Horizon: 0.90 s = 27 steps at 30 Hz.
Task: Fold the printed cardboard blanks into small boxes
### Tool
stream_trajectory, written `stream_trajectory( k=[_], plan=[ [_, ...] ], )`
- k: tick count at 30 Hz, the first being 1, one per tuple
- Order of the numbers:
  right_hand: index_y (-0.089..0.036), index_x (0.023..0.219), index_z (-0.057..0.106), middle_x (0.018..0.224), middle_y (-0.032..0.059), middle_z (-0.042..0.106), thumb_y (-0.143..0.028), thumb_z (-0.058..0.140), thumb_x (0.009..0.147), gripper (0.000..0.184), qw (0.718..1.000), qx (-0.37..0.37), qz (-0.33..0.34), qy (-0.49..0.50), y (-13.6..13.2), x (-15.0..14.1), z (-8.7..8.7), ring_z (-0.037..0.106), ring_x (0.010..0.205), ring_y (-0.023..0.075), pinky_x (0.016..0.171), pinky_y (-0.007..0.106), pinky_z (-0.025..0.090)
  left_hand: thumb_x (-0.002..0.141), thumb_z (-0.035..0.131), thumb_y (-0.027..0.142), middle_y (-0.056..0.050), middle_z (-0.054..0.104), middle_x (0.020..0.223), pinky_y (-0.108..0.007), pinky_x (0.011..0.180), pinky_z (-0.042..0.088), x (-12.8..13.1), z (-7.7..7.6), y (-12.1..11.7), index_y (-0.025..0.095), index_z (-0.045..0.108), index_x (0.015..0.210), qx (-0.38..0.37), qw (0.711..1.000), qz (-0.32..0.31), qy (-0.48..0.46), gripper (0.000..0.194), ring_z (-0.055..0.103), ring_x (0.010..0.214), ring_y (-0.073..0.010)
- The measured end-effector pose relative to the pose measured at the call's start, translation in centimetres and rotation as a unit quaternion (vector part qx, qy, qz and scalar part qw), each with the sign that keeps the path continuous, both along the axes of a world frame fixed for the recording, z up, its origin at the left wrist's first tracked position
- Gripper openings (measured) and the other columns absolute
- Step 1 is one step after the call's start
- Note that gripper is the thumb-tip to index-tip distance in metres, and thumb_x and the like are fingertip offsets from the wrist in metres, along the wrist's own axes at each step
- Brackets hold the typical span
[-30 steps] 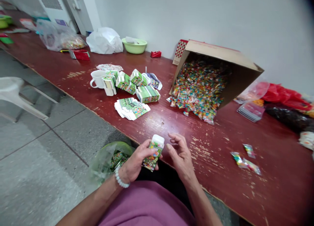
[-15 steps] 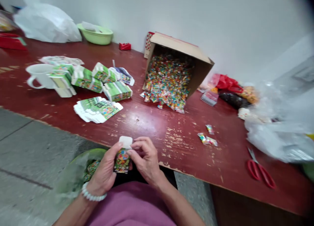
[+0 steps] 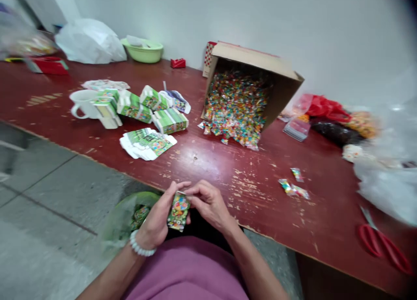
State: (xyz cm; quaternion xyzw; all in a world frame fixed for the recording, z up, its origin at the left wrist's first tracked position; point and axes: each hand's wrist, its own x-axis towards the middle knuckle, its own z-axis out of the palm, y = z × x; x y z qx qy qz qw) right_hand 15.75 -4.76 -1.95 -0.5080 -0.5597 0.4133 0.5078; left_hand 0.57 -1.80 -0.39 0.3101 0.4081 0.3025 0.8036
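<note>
My left hand, with a beaded bracelet at the wrist, is wrapped round a small green printed candy box just off the table's near edge. The fingers of my right hand pinch at the box's top end, where the flap is folded over. On the table beyond lies a fanned pile of flat green cartons, with banded bundles of cartons behind it. A cardboard box on its side spills many wrapped candies. A few loose wrapped candies lie to the right.
Red-handled scissors and plastic bags lie at the right. A white mug stands left of the bundles, a green basin by the wall. Below the table's edge, a lined green bin holds filled boxes.
The white flap that stood up at the top of the candy box is now folded down. The view has swung left, so everything appears farther right.
</note>
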Motion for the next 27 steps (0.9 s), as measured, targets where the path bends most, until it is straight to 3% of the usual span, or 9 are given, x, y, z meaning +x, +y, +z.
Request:
stream_trajectory(
  k=[2,6,11,15,18,21,25,27],
  plan=[
    [-0.024,0.088,0.074,0.09,0.0026,0.067,-0.036,0.069,0.085,0.013,0.999,-0.024,0.036,0.003,-0.2,0.2,0.3,0.066,0.077,0.0159,0.07,0.028,0.055,0.089,0.056,0.051,-0.007,0.071,0.092,-0.025,0.045,0.051,-0.1,-0.2,0.1,0.019,0.06,0.128,-0.002,1.0,-0.011,-0.002,0.05,0.062,0.049,-0.0138],
    [-0.022,0.085,0.068,0.086,0.0012,0.07,-0.04,0.069,0.085,0.018,0.982,-0.108,0.074,0.135,-0.3,-0.4,0.7,0.065,0.057,0.0137,0.052,0.028,0.055,0.09,0.055,0.052,-0.008,0.072,0.097,-0.023,0.047,0.05,-0.3,-0.8,-0.1,0.017,0.064,0.125,0.043,0.999,0.007,0.027,0.05,0.062,0.054,-0.013],
    [-0.018,0.073,0.067,0.068,-0.001,0.069,-0.036,0.079,0.075,0.021,0.968,-0.135,0.055,0.204,0.5,-1.2,0.9,0.061,0.052,0.0123,0.045,0.023,0.052,0.09,0.043,0.066,-0.009,0.072,0.082,-0.022,0.044,0.046,-0.4,-0.5,-0.2,0.015,0.063,0.129,0.04,0.999,-0.011,0.03,0.067,0.06,0.051,-0.0134],
    [-0.018,0.069,0.067,0.073,0.0009,0.07,-0.034,0.08,0.073,0.021,0.969,-0.144,0.025,0.198,1.0,-1.3,0.6,0.057,0.05,0.0098,0.047,0.023,0.049,0.088,0.054,0.059,-0.006,0.069,0.074,-0.022,0.045,0.047,-0.7,-0.1,0.0,0.015,0.067,0.124,0.086,0.995,-0.021,0.053,0.059,0.06,0.055,-0.0146],
    [-0.019,0.075,0.07,0.088,0.0046,0.071,-0.036,0.072,0.082,0.019,0.99,-0.093,0.02,0.099,0.4,-1.5,0.3,0.061,0.059,0.0124,0.053,0.026,0.051,0.087,0.059,0.048,-0.006,0.07,0.079,-0.024,0.045,0.048,-1.1,-0.4,0.3,0.016,0.069,0.12,0.05,0.998,-0.017,0.023,0.047,0.061,0.059,-0.0157],
    [-0.023,0.101,0.069,0.104,0.0079,0.068,-0.038,0.068,0.085,0.022,0.997,0.022,0.036,-0.07,-0.8,-2.1,-0.1,0.065,0.087,0.0217,0.071,0.034,0.055,0.083,0.06,0.033,-0.007,0.072,0.093,-0.024,0.049,0.049,-1.5,-1.0,0.6,0.016,0.072,0.114,-0.014,0.999,0.018,-0.039,0.037,0.062,0.061,-0.0143],
    [-0.022,0.141,0.042,0.138,0.0164,0.051,-0.041,0.079,0.072,0.081,0.945,0.14,0.022,-0.295,-1.7,-3.1,-0.7,0.05,0.121,0.034,0.097,0.051,0.045,0.08,0.063,0.027,-0.005,0.072,0.094,-0.025,0.064,0.053,-1.5,-1.2,1.0,0.017,0.072,0.108,-0.024,0.995,0.078,-0.063,0.032,0.066,0.074,-0.0162],
    [-0.018,0.146,0.035,0.141,0.0181,0.048,-0.037,0.076,0.072,0.087,0.917,0.158,0.011,-0.367,-1.3,-3.5,-0.7,0.047,0.123,0.0361,0.1,0.054,0.039,0.081,0.066,0.028,-0.004,0.072,0.098,-0.026,0.079,0.052,-1.5,-1.1,1.3,0.017,0.072,0.107,0.021,0.991,0.112,-0.062,0.029,0.067,0.088,-0.0174]
  ],
)
